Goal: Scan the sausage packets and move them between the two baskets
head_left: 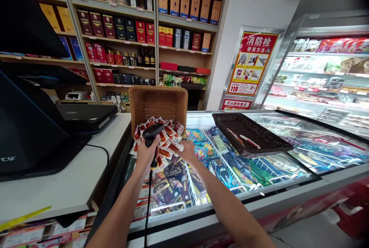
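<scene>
My left hand [147,154] is closed round the handle of a black barcode scanner [152,129], its head over a heap of packets and its cable hanging down. My right hand [188,151] is at the lower right corner of a tan wicker basket [158,91], fingers bent in. The end of a clear-wrapped sausage packet [175,146] meets those fingers, which are partly hidden. Tipped toward me, the basket shows its inside, and several reddish-brown sausages in clear and white wrappers [165,152] spill at its mouth onto the freezer's glass top.
A glass-topped chest freezer [221,167] holds wrapped frozen goods. On it rests a dark wicker tray [259,134] with two slim packets. To the left are a white counter [57,167] and a black checkout terminal [29,125]. Shelves of boxed bottles [123,29] stand behind.
</scene>
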Demonstrator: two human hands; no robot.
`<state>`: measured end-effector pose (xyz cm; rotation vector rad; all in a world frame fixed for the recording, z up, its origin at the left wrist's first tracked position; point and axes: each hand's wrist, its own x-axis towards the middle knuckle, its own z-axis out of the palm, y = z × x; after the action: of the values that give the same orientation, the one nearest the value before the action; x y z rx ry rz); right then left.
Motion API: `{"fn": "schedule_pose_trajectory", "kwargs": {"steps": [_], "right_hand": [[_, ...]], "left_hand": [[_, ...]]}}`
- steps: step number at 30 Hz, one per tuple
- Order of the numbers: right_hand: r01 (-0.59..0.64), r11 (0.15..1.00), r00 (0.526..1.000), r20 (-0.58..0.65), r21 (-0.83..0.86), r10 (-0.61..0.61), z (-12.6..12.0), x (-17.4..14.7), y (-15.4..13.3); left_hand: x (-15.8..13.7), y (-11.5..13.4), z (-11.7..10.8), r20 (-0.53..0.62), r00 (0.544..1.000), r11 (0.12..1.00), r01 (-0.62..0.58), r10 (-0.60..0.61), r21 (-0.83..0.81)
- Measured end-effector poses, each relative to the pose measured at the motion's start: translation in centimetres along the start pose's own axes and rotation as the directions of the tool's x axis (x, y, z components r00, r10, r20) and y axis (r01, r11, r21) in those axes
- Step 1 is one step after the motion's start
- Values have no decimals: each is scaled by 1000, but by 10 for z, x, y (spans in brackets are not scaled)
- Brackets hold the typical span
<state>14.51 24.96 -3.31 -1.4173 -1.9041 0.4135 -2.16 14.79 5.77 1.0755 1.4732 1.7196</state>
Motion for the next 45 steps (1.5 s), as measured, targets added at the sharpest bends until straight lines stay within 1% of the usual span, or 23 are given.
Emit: {"fn": "schedule_pose_trajectory", "kwargs": {"steps": [3, 6, 9, 12, 14, 18, 21, 25, 31, 35, 41, 45], "right_hand": [[5, 996, 1000, -12, 94, -4, -7, 3, -3], [10, 971, 997, -75, 238, 8, -19, 8, 0], [-31, 936, 982, -164, 352, 94, -33, 15, 8], [-67, 880, 951, -238, 471, 200, -43, 19, 15], [-65, 860, 931, -279, 507, 235, -50, 19, 16], [-5, 897, 921, -348, 443, 177, -64, 15, 9], [30, 912, 919, -369, 410, 136, -73, 13, 1], [84, 937, 899, -431, 340, 76, -80, 11, -8], [163, 959, 878, -477, 234, -33, -81, 7, -15], [203, 958, 856, -512, 204, -73, -79, 7, -14], [280, 940, 800, -589, 197, -115, -72, 10, -8], [295, 935, 800, -587, 196, -129, -71, 10, -7]], "left_hand": [[2, -5, -1, 16, 999, 998, 44, -43, -41], [3, -8, -1, 21, 998, 997, 55, -54, -52], [2, -9, -1, 43, 997, 996, 72, -70, -51], [0, -10, 2, 61, 995, 995, 87, -84, -45], [-1, -11, 5, 85, 993, 995, 80, -75, -52], [-4, -11, 9, 132, 989, 998, 63, -63, 6], [-7, -9, 12, 128, 991, 996, 25, -36, 82], [-10, -9, 13, 145, 989, 988, -18, -5, 152], [-12, -12, 11, 185, 981, 954, -106, 55, 279], [-17, -3, 12, 204, 977, 921, -134, 61, 365], [-25, 11, 14, 233, 971, 901, -145, 51, 408], [-24, 9, 15, 246, 967, 887, -167, 63, 430]]}}
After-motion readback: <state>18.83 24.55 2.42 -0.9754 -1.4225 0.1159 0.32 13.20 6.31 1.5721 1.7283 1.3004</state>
